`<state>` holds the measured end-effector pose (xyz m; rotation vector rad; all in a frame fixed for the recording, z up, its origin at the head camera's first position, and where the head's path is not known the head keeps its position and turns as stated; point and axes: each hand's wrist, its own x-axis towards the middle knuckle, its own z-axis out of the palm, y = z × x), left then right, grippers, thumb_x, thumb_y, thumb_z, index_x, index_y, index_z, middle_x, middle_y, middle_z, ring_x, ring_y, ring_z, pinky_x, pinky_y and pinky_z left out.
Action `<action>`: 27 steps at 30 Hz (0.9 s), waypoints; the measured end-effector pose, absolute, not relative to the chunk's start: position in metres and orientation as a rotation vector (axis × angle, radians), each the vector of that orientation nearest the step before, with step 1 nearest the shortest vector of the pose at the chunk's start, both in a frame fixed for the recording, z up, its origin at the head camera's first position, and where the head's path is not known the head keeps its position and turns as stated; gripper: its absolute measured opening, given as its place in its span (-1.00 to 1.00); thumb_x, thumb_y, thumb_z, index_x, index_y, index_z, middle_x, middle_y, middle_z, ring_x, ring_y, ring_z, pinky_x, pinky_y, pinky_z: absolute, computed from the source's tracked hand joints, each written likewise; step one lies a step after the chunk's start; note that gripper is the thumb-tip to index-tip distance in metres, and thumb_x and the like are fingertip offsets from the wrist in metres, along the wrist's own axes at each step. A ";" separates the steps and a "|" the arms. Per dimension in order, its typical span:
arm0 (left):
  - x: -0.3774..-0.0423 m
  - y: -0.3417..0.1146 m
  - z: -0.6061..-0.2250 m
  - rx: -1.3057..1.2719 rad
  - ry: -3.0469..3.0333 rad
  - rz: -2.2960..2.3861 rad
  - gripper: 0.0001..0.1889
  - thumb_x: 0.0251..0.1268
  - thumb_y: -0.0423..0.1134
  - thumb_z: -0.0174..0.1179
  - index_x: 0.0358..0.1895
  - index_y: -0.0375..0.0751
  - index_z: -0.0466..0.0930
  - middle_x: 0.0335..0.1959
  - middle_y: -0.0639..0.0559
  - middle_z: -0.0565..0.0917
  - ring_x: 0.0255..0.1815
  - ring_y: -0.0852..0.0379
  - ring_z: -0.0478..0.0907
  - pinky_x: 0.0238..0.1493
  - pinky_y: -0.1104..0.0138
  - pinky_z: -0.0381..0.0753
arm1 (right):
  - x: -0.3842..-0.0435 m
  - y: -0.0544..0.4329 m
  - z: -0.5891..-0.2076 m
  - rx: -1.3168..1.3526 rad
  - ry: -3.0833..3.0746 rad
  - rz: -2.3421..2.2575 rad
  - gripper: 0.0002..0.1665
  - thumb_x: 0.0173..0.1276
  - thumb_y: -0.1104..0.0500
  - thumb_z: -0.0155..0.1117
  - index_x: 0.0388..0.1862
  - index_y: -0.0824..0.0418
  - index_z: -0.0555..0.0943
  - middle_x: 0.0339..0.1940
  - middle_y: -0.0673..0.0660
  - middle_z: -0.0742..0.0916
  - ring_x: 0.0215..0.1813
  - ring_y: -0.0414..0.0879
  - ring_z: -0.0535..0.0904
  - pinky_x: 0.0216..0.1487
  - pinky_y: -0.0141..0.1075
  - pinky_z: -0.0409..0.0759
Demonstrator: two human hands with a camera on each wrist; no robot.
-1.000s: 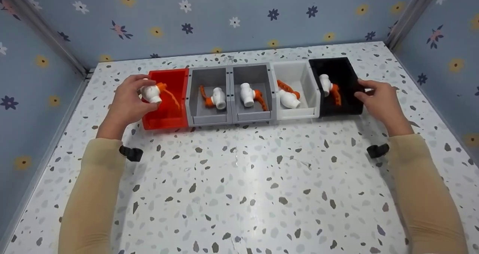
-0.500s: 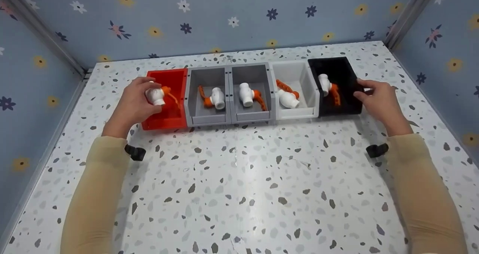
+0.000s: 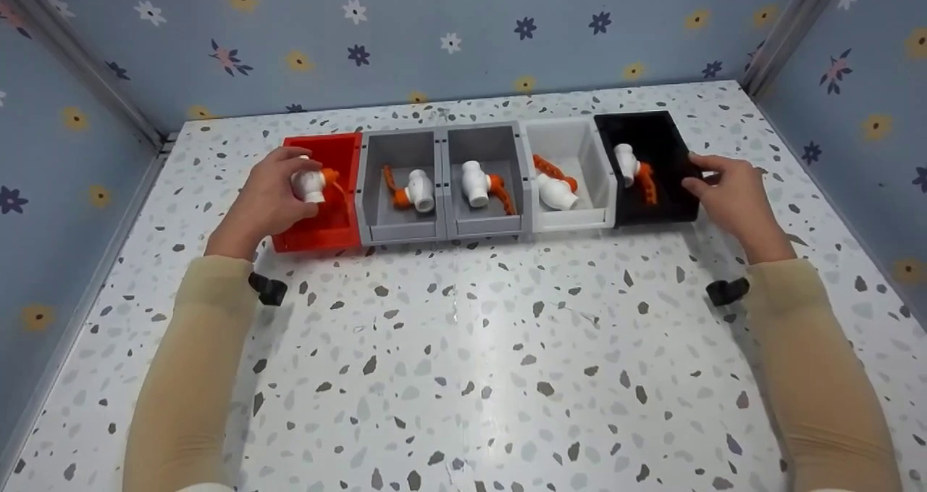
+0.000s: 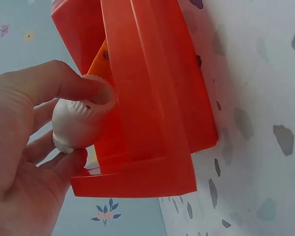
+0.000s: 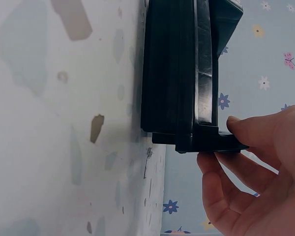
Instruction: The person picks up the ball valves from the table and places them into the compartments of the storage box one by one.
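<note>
My left hand [image 3: 271,191] grips a white ball valve [image 3: 310,185] with an orange lever, over the red bin [image 3: 319,238] at the row's left end. In the left wrist view, thumb and fingers pinch the white valve body [image 4: 78,123] beside the red bin's wall [image 4: 147,98]. At the other end, my right hand [image 3: 739,198] pinches the right side wall of the black bin [image 3: 670,159] between thumb and fingers. Inside the black bin lies another ball valve [image 3: 627,164]. The right wrist view shows the black rim [image 5: 221,142] between thumb and fingertips.
Between the end bins stand two grey bins [image 3: 402,232] and a white bin [image 3: 572,219], joined side by side. Each holds one white valve with an orange lever, such as this valve [image 3: 476,184]. Flower-patterned walls [image 3: 449,43] surround the speckled table [image 3: 463,347].
My left hand has moved right with the ball valve, bringing it further over the red bin. The right hand keeps its hold on the black bin's wall.
</note>
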<state>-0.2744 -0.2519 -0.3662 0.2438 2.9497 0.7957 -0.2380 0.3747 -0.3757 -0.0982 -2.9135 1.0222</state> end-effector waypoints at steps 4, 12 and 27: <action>-0.276 -0.251 -0.368 0.251 2.913 0.819 -0.38 0.15 -0.40 0.37 0.34 -0.19 0.47 0.50 -0.14 0.20 0.48 -0.26 0.08 0.23 -0.18 0.43 | -0.239 0.374 -0.376 -0.091 -2.916 1.017 -0.37 0.52 0.07 0.18 0.51 0.17 0.35 0.43 0.28 0.46 0.24 0.20 0.49 -0.01 -0.19 0.51; -0.283 -0.251 -0.370 0.293 2.895 0.757 -0.34 0.14 -0.40 0.36 0.36 -0.28 0.42 0.46 -0.20 0.22 0.44 -0.29 0.13 0.22 -0.19 0.43 | -0.239 0.373 -0.376 -0.100 -2.919 0.997 -0.37 0.53 0.06 0.17 0.51 0.14 0.34 0.43 0.27 0.47 0.23 0.20 0.49 -0.03 -0.16 0.49; -0.294 -0.245 -0.372 0.244 2.820 0.543 -0.27 0.21 -0.40 0.37 0.46 -0.32 0.30 0.42 -0.27 0.29 0.39 -0.32 0.22 0.21 -0.16 0.45 | -0.241 0.375 -0.377 -0.111 -2.925 1.004 -0.37 0.52 0.09 0.17 0.51 0.16 0.34 0.43 0.27 0.47 0.23 0.18 0.49 -0.11 -0.31 0.49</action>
